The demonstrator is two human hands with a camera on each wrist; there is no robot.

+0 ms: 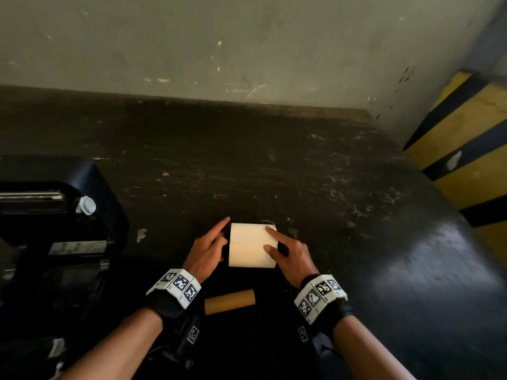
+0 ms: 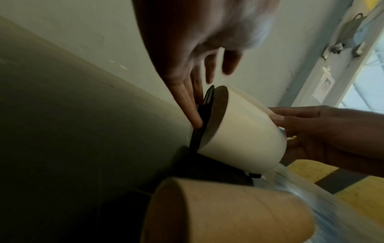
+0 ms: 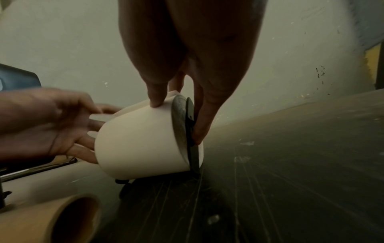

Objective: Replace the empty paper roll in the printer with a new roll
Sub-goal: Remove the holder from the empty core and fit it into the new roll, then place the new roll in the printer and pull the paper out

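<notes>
One white paper roll point(image 1: 249, 245) sits on the table point(image 1: 274, 160); my left hand point(image 1: 207, 252) presses its end with straight fingers point(image 2: 195, 121), and my right hand point(image 1: 293, 256) grips the other end. One empty cardboard core point(image 1: 230, 301) lies nearby.

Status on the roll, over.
Left hand presses roll at left end, right hand pinches right end. Roll not yet in printer. Core lies between wrists.
</notes>
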